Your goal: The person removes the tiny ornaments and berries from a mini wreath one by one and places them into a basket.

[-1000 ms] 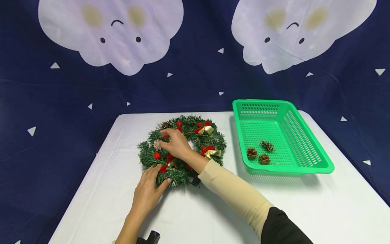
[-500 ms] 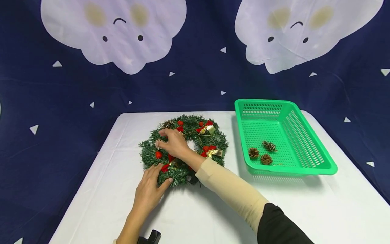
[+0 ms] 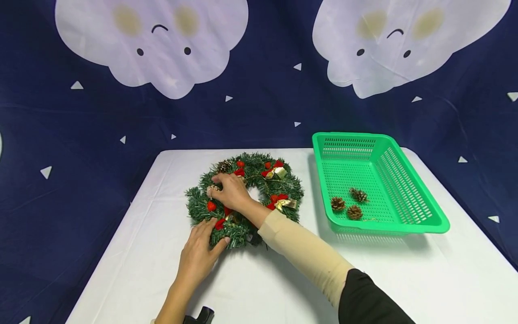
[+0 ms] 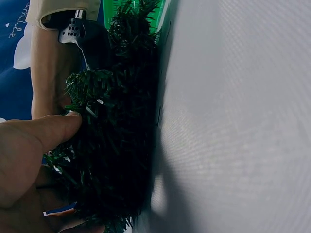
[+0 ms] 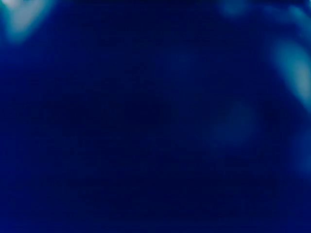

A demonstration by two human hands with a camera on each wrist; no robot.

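A green tinsel wreath [image 3: 290, 185] with red berries and red-and-gold bows lies on the white table. At its near left edge, my left hand [image 3: 197, 253] holds the greenery between thumb and spread fingers; the left wrist view shows the thumb [image 4: 60, 130] pressed on the sprigs. My right hand [image 3: 234, 191] reaches across the wreath and pinches a pale-tipped pine cone [image 3: 211, 191] against its left side, partly hidden by the fingers. Just above sits another pine cone [image 3: 223, 166] in the greenery. The right wrist view is dark blue and blurred.
A green plastic basket [image 3: 417, 195] stands at the right with three pine cones [image 3: 355, 212] in its near left part. A dark blue cloth with white clouds hangs behind the table [image 3: 149, 225]. A black device [image 3: 202, 316] shows at the left wrist.
The view has shifted slightly. The right hand stays at the same spot on the wreath, with the pine cone turned a little in its fingers. The left hand keeps its hold.
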